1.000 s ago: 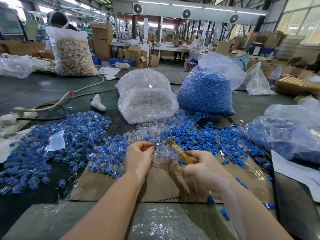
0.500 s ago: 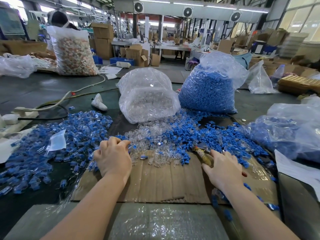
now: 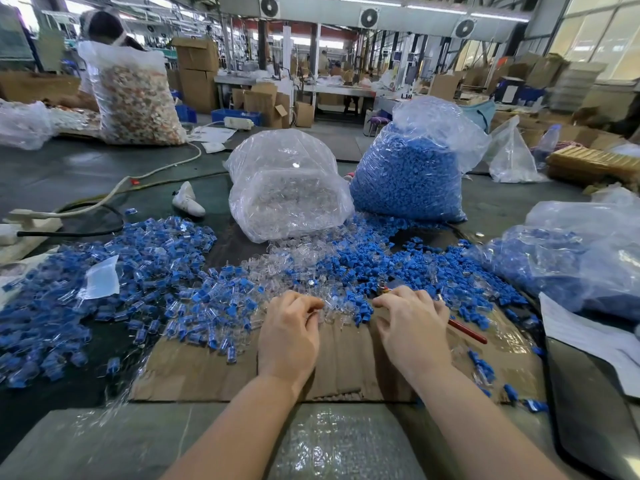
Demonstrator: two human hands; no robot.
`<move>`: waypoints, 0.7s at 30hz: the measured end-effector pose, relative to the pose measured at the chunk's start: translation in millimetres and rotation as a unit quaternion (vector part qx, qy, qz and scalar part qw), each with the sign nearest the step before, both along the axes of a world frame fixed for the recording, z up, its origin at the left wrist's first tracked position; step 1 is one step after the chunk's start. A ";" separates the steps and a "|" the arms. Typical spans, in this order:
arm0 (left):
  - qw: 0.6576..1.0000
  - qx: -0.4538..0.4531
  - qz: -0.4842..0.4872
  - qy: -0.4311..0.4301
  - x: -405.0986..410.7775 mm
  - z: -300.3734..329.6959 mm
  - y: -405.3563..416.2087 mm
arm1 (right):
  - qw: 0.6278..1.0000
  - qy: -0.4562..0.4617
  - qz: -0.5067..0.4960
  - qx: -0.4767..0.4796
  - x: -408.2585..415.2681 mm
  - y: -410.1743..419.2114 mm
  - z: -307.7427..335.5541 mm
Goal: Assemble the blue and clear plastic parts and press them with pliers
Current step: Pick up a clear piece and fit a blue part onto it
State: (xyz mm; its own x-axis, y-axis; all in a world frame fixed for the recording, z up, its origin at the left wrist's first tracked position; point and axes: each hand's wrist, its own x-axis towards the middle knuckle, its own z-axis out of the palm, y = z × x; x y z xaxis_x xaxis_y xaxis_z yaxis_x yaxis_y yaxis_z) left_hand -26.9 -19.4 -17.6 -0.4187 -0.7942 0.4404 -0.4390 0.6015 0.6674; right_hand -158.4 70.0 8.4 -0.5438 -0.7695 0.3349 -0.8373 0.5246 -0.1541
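Loose clear plastic parts (image 3: 304,271) and blue plastic parts (image 3: 408,265) are heaped at the far edge of a cardboard sheet (image 3: 214,368). My left hand (image 3: 289,329) has its fingers curled at the near edge of the clear heap, thumb and forefinger pinching a clear part. My right hand (image 3: 412,323) reaches into the blue parts and pinches one at its fingertips. The pliers (image 3: 467,332) lie on the cardboard under my right palm, not gripped, with the red handle sticking out to the right. Assembled blue-and-clear pieces (image 3: 114,289) spread to the left.
A clear bag of clear parts (image 3: 287,188) and a bag of blue parts (image 3: 412,168) stand behind the heaps. Another bag holding blue pieces (image 3: 571,265) lies right, with white paper (image 3: 588,341) near it. A cable (image 3: 104,199) and a white shoe (image 3: 187,199) lie far left.
My right hand laid the pliers on the cardboard and moved to the blue parts. My left hand swung out to the left pile, then came back to the clear parts.
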 end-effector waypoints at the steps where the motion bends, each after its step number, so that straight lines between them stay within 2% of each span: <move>1: 1.000 0.003 0.003 0.003 1.4 0.2 -0.2 | 1.000 -0.005 0.004 0.007 1.9 -2.1 -1.4; 5: 1.000 0.011 0.013 0.014 4.6 0.5 -1.3 | 1.000 -0.012 0.013 0.018 5.0 -7.2 -6.7; 13: 0.999 0.029 0.003 0.022 4.8 -0.6 -1.4 | 0.999 0.038 0.022 0.004 4.8 -8.0 -17.8; 17: 0.999 0.029 0.015 0.011 4.1 -1.6 -2.1 | 0.999 0.030 0.009 -0.037 8.7 -8.6 -13.5; 21: 0.999 0.041 0.023 -0.007 3.6 -3.6 -3.1 | 0.992 0.013 0.016 -0.122 21.5 -10.6 -10.2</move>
